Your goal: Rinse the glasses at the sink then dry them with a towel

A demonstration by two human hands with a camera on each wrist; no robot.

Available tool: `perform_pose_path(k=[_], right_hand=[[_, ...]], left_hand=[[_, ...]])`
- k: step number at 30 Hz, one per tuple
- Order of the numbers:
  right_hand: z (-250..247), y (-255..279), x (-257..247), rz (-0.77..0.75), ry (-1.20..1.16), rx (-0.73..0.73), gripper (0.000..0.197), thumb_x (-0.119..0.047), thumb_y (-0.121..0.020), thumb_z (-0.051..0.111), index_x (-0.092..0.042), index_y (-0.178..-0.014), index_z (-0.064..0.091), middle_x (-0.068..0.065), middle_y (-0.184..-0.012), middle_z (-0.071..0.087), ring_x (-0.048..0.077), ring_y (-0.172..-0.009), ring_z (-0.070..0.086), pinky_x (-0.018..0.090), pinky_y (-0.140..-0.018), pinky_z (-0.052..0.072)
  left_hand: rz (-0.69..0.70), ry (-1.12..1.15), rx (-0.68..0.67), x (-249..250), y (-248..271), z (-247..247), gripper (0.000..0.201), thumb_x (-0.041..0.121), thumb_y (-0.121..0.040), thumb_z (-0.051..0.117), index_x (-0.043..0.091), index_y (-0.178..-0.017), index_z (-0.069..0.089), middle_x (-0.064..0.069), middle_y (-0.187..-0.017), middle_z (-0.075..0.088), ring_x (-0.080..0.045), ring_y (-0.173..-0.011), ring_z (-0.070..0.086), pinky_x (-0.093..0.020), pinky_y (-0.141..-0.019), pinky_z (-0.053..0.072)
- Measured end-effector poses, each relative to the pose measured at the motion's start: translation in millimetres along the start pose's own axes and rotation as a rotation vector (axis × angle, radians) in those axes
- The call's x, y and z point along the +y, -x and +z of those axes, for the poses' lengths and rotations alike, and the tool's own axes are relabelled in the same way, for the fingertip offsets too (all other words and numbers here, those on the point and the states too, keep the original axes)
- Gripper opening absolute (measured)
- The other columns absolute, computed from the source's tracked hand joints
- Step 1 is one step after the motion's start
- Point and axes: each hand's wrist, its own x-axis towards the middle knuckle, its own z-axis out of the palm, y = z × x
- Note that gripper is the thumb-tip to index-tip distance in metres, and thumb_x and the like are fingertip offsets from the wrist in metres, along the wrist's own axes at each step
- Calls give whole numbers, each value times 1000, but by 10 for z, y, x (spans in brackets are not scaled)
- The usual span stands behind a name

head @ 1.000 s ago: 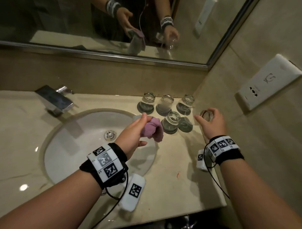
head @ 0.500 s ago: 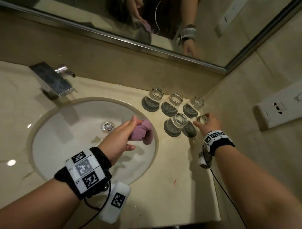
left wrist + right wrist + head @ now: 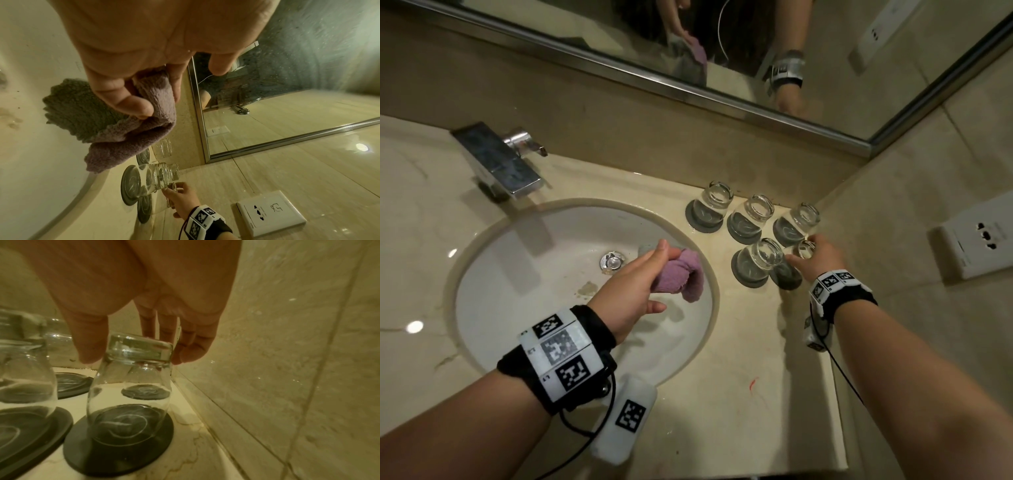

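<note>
The right hand (image 3: 144, 308) reaches down over an upturned glass (image 3: 131, 379), thumb on one side of its thick base and the fingers (image 3: 191, 345) curled round the far side, gripping it at the top. The glass stands mouth-down on a dark coaster (image 3: 117, 444), close to the tiled wall (image 3: 287, 353); whether it has fully settled on the coaster is hard to tell through the clear rim.

The glass is stiff, smooth and breakable, and probably slick if damp. Its base is the heaviest and narrowest part, so a pinch across that, as here, looks like the surest hold. It sits close to its neighbours, so it should be lifted or let go straight up to avoid a knock.

The left hand (image 3: 633, 291) is held over the sink (image 3: 493, 308) with its fingers (image 3: 131, 104) curled tightly round a bunched purple towel (image 3: 127, 129). The towel is soft and light, and any hold will do.

Four more glasses (image 3: 717, 205) stand mouth-down on coasters just beside the one being held, in two rows on the desk (image 3: 739, 411) between the sink and the wall. A tap (image 3: 500, 161) stands behind the sink, a mirror (image 3: 825, 68) is above, and a socket plate (image 3: 976, 243) is on the wall.
</note>
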Motion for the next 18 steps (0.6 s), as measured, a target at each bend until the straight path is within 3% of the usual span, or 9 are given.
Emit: perform_pose_path(k=[3,5,7,9,11,13,16,18], right_hand=[[-28,31,45,-4,23,6,62,-44,-81,70,-14,-130,48,13,-129,57,33,-121,51,44,-100,44],[-82,137,35,17,-19,130,57,-49,-87,60,-15,-131,47,12,-133,52,33,-124,46,46,-103,41],[-130,338,-28,30,-183,289,45,-46,-90,54,-15,-122,52,9,-123,55,27,-113,53,46,-97,46],[-123,622,-146,23,-415,297,27,-42,-93,53,-17,-103,58,3,-103,63,22,-94,61,45,-87,53],[-37,962,-285,-46,-607,129,18,-37,-92,55,-20,-91,60,1,-91,66,23,-85,63,42,-79,56],[56,1333,-462,-149,-721,-99,15,-31,-89,63,-24,-101,60,-3,-99,65,21,-90,63,30,-72,55],[170,1796,-701,-336,-855,-376,66,-18,-78,77,-29,-134,44,-12,-126,52,0,-102,59,17,-69,53],[292,1962,-768,-395,-988,-487,72,-4,-76,76,-25,-137,43,-8,-125,54,-5,-101,60,18,-75,53]], left_hand=[[8,-4,-4,24,15,27,50,61,-89,36,31,-114,68,2,-112,68,-10,-95,60,-26,-66,43],[13,-7,-4,49,37,43,54,64,-83,38,31,-113,68,3,-111,68,-10,-94,61,-26,-65,42],[19,-21,-2,77,63,56,52,63,-87,37,31,-113,68,3,-112,69,-10,-96,60,-26,-65,42],[26,-54,-15,103,93,67,50,61,-92,34,32,-114,68,2,-115,69,-12,-101,60,-26,-65,41],[39,-98,-37,124,139,84,52,63,-92,32,34,-114,69,1,-116,69,-14,-106,59,-28,-66,40],[49,-144,-55,143,202,109,53,65,-90,31,35,-112,70,1,-115,70,-15,-105,59,-29,-68,39],[45,-195,-76,136,290,150,60,67,-83,33,30,-110,71,1,-110,72,-14,-96,59,-29,-66,39],[38,-245,-93,130,369,177,60,64,-83,34,25,-108,71,0,-104,74,-13,-90,62,-27,-63,40]])
